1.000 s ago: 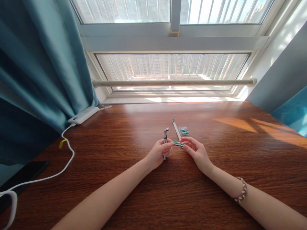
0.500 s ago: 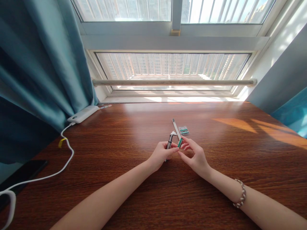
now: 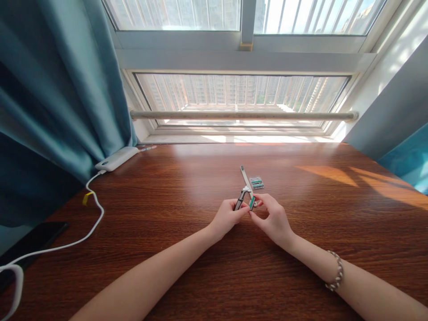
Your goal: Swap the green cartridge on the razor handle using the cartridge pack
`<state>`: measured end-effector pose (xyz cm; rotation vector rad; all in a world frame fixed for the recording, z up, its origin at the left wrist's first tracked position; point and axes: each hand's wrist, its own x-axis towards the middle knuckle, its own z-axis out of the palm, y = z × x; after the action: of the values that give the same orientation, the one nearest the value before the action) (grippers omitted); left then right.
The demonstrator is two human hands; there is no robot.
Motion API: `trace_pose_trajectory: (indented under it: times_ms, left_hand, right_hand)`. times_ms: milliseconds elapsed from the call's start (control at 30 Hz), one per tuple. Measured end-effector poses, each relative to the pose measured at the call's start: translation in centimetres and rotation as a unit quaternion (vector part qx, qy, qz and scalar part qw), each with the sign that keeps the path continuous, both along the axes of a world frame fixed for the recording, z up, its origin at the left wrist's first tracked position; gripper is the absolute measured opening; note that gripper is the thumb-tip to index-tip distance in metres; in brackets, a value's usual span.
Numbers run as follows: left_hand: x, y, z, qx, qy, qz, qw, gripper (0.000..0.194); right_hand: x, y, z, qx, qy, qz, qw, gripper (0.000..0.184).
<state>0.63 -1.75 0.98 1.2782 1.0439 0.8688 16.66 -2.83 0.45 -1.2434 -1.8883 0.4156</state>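
In my left hand (image 3: pixel 228 215) is a black-and-grey razor handle (image 3: pixel 240 202), pinched between thumb and fingers, its pale head end tilted up and away from me. My right hand (image 3: pixel 272 218) grips a small green-and-black razor cartridge (image 3: pixel 253 203) between thumb and fingertips. The cartridge is just right of the handle, close to my left fingertips; whether they touch it I cannot tell. Beyond the hands, a slim pale stick (image 3: pixel 245 178) with a dark tip lies on the table. To its right is a clear case (image 3: pixel 257 182) with green-and-black cartridges inside.
The brown wooden table (image 3: pixel 160 205) runs up to the window sill. A white power bank (image 3: pixel 117 159) with a white cable (image 3: pixel 100 209) sits at the far left by the blue curtain (image 3: pixel 76 89). A dark flat device (image 3: pixel 36 238) is at the left edge.
The razor handle has swung, its head end now leaning further right. My right hand has turned slightly, and the cartridge has shifted a little to the right.
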Motion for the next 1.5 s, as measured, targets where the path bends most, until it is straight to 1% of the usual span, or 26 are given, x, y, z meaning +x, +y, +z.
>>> trace_pose_trajectory:
  times_ms: [133,233,267,333,400,467,567,700,800,900,1067,1233,1333,1500]
  left_hand:
    - [0.2,-0.1,0.2,0.014,0.033,0.013,0.999,0.028]
    - [0.2,-0.2,0.2,0.015,0.016,0.015,1.000,0.028]
    - [0.1,-0.2,0.2,0.013,0.004,0.015,1.000,0.029]
    - [0.1,-0.1,0.0,0.006,-0.029,0.021,0.999,0.031]
    - [0.1,0.0,-0.2,-0.007,-0.073,0.031,0.997,0.030]
    - [0.1,0.2,-0.3,-0.024,-0.115,0.040,0.992,0.028]
    - [0.1,0.3,-0.5,-0.036,-0.143,0.044,0.988,0.026]
    - [0.1,0.3,-0.6,-0.023,-0.131,0.043,0.990,0.026]
    - [0.1,0.2,-0.6,-0.022,-0.122,0.039,0.991,0.025]
    - [0.1,0.2,-0.6,-0.022,-0.113,0.042,0.993,0.024]
    - [0.0,0.2,-0.5,-0.018,-0.105,0.036,0.994,0.026]
    - [0.0,0.2,-0.5,-0.022,-0.097,0.036,0.994,0.027]
    - [0.0,0.2,-0.5,-0.022,-0.088,0.037,0.995,0.027]
    - [0.0,0.3,-0.5,-0.026,-0.092,0.034,0.995,0.027]
  right_hand:
    - [0.0,-0.2,0.6,0.014,-0.072,-0.021,0.997,0.034]
    - [0.1,0.3,1.0,0.016,-0.106,-0.038,0.993,0.033]
    - [0.3,0.7,1.1,0.011,-0.115,-0.052,0.992,0.034]
    - [0.7,1.9,1.2,-0.008,-0.135,-0.105,0.985,0.035]
    - [1.1,3.6,1.2,-0.032,-0.156,-0.172,0.972,0.038]
    - [1.2,5.2,1.2,-0.046,-0.164,-0.217,0.961,0.040]
    - [0.6,7.0,1.0,-0.061,-0.169,-0.252,0.951,0.042]
    - [-1.3,7.8,0.3,-0.070,-0.181,-0.266,0.944,0.039]
    - [-2.2,8.0,-0.2,-0.064,-0.189,-0.261,0.944,0.035]
    - [-1.8,8.2,-0.4,-0.055,-0.192,-0.233,0.952,0.031]
    - [1.1,7.9,-0.2,-0.038,-0.182,-0.138,0.973,0.027]
    - [4.4,6.5,-0.6,-0.028,-0.153,-0.052,0.986,0.038]
    - [5.4,5.7,-1.1,-0.016,-0.136,-0.028,0.990,0.040]
    - [5.6,5.4,-1.6,-0.004,-0.128,-0.019,0.992,0.040]
